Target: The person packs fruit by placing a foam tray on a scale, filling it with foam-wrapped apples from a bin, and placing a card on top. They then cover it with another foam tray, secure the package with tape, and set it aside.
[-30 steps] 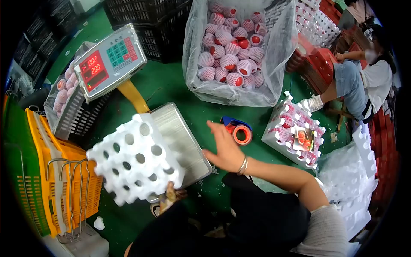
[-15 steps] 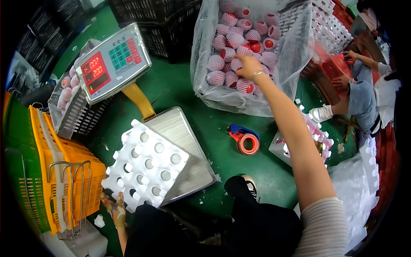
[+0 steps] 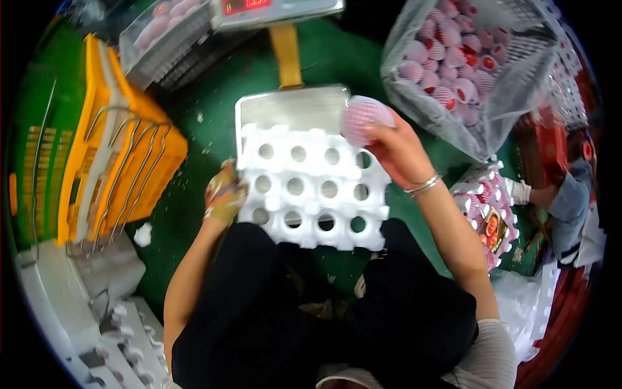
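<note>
A white foam tray (image 3: 311,206) with rows of round holes lies partly on the metal scale plate (image 3: 291,110) and reaches back over the person's knees. My left hand (image 3: 225,193), in a stained covering, grips the tray's left edge. In my right hand (image 3: 396,146) is a fruit in a pink foam net (image 3: 364,120), held above the tray's back right corner. More netted fruits (image 3: 457,61) fill a crate lined with clear plastic (image 3: 414,97) at the upper right.
The scale display (image 3: 278,11) stands behind the plate. Yellow (image 3: 139,149) and green (image 3: 39,129) crates are at the left, a grey crate (image 3: 175,55) behind. A wrapped fruit pack (image 3: 486,211) is at the right, near another person's leg (image 3: 560,201).
My right hand has come back from the plastic-lined crate with a netted fruit. The tray now lies straighter in front of the knees, with my left hand still at its edge. The view has shifted.
</note>
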A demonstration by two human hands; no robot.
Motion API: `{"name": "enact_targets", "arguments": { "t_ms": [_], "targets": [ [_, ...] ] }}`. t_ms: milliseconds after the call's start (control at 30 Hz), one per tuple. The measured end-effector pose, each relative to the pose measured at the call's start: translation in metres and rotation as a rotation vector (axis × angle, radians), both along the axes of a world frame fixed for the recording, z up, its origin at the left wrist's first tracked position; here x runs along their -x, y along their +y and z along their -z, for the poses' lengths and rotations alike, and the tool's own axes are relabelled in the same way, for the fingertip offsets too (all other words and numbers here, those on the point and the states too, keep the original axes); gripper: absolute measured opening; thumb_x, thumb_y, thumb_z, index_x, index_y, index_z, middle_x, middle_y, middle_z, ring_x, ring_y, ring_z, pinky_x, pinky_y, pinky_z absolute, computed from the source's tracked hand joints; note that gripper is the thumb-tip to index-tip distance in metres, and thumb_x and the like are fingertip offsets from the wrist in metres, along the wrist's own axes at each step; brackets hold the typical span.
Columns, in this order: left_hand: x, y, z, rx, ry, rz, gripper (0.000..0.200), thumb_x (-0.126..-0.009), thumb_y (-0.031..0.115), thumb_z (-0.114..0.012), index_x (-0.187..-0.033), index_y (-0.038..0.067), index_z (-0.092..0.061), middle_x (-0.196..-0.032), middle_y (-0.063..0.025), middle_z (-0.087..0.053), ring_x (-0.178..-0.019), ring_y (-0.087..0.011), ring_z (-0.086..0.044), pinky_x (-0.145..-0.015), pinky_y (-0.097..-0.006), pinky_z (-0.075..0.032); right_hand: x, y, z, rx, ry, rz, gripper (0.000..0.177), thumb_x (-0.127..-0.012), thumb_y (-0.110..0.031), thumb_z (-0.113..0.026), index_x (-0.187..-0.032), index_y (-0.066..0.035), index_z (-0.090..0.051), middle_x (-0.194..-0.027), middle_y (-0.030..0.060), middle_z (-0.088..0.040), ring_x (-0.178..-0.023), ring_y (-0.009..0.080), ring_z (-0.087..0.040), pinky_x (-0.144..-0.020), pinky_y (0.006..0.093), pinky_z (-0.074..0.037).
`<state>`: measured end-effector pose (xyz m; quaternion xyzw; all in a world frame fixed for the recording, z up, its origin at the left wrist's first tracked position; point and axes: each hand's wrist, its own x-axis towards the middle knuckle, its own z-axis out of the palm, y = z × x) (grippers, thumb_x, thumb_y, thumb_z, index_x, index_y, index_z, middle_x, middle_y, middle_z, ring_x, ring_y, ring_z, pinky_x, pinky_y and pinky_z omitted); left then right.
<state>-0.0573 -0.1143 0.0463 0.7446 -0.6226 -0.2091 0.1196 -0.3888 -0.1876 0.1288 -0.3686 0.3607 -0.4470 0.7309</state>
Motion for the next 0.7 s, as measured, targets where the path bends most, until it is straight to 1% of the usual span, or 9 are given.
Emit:
{"name": "enact_targets", "arguments": {
  "t_ms": [67,167,300,367,400,500,533,633,700],
  "targets": [
    [0.011,0.002,-0.011,-0.13,0.062,-0.074,0.053,-0.079,0.029,-0.063,-0.124,0.003,-0.052,-0.09,-0.0172,-0.067,-0.087,-0.0351,-0.066,-0.077,-0.041,-0.052,-0.042,0.001,0.01,0.183,0.325,-0.069,0.05,-0.078,-0.014,-0.078,-0.119,0.0,-0.053,-0.11,0.008,-0.063,-0.096,0.0139,-0.062,-0.086,0.0297,-0.05],
    [0.015,0.001,-0.018,-0.26,0.026,-0.059,0.054,-0.08,0.042,-0.065,-0.117,0.003,-0.058,-0.095,-0.0194,-0.068,-0.096,-0.0369,-0.065,-0.085,-0.0409,-0.05,-0.096,0.009,0.031,0.424,0.506,-0.061,0.055,-0.072,-0.024,-0.084,-0.112,0.0,-0.054,-0.099,0.0104,-0.064,-0.093,0.0165,-0.063,-0.081,0.031,-0.052],
    [0.02,0.001,-0.008,-0.198,0.099,-0.032,0.037,-0.079,0.036,-0.064,-0.094,0.002,-0.067,-0.09,-0.0234,-0.067,-0.091,-0.0386,-0.064,-0.082,-0.0437,-0.051,-0.137,0.004,0.062,0.339,0.451,-0.02,0.057,-0.073,-0.03,-0.082,-0.109,0.005,-0.055,-0.098,0.017,-0.065,-0.089,0.0229,-0.064,-0.079,0.0328,-0.052],
    [0.019,0.0,0.006,-0.152,0.045,-0.088,0.034,-0.078,0.032,-0.063,-0.09,0.001,-0.066,-0.088,-0.0234,-0.066,-0.088,-0.0396,-0.064,-0.08,-0.0449,-0.051,-0.149,0.0,0.054,0.364,0.791,-0.099,0.06,-0.075,-0.035,-0.079,-0.109,0.007,-0.054,-0.096,0.0212,-0.065,-0.086,0.0299,-0.065,-0.078,0.0361,-0.052],
    [0.019,-0.001,0.003,-0.146,0.042,-0.081,0.034,-0.078,0.032,-0.063,-0.09,0.001,-0.066,-0.088,-0.0234,-0.066,-0.088,-0.0396,-0.064,-0.08,-0.0449,-0.051,-0.154,0.002,0.058,0.476,0.819,-0.074,0.06,-0.076,-0.039,-0.075,-0.107,0.008,-0.054,-0.093,0.0249,-0.064,-0.085,0.0372,-0.064,-0.078,0.0408,-0.052],
    [0.021,0.0,-0.001,-0.104,0.094,-0.057,0.033,-0.077,0.03,-0.061,-0.088,-0.001,-0.065,-0.086,-0.0249,-0.066,-0.086,-0.0412,-0.063,-0.08,-0.0459,-0.05,-0.166,0.0,0.066,0.556,0.992,-0.038,0.055,-0.08,-0.041,-0.073,-0.103,0.007,-0.055,-0.09,0.0222,-0.066,-0.082,0.0339,-0.066,-0.073,0.0388,-0.052],
    [0.02,-0.001,0.004,-0.095,0.069,-0.076,0.032,-0.077,0.029,-0.061,-0.088,-0.001,-0.065,-0.085,-0.0255,-0.065,-0.086,-0.0418,-0.063,-0.08,-0.0464,-0.05,-0.168,-0.001,0.072,0.496,0.991,-0.022,0.05,-0.081,-0.039,-0.071,-0.099,0.004,-0.054,-0.087,0.0241,-0.065,-0.083,0.0399,-0.063,-0.072,0.0443,-0.051],
    [0.021,0.0,-0.001,-0.066,0.041,-0.088,0.028,-0.076,0.027,-0.062,-0.088,0.002,-0.066,-0.086,-0.0247,-0.065,-0.086,-0.0424,-0.063,-0.079,-0.0486,-0.05,-0.175,0.006,0.082,0.564,1.218,0.028,0.048,-0.083,-0.039,-0.069,-0.1,0.003,-0.051,-0.087,0.024,-0.063,-0.084,0.0413,-0.062,-0.073,0.0479,-0.05],
    [0.012,0.009,0.02,0.082,0.007,0.011,0.029,-0.076,0.028,-0.064,-0.09,0.003,-0.066,-0.085,-0.0225,-0.065,-0.083,-0.0424,-0.062,-0.075,-0.0494,-0.05,-0.179,0.014,0.09,0.436,1.144,-0.025,0.049,-0.085,-0.036,-0.065,-0.107,0.003,-0.045,-0.093,0.0258,-0.062,-0.087,0.0429,-0.06,-0.074,0.0506,-0.049]
  ]
}}
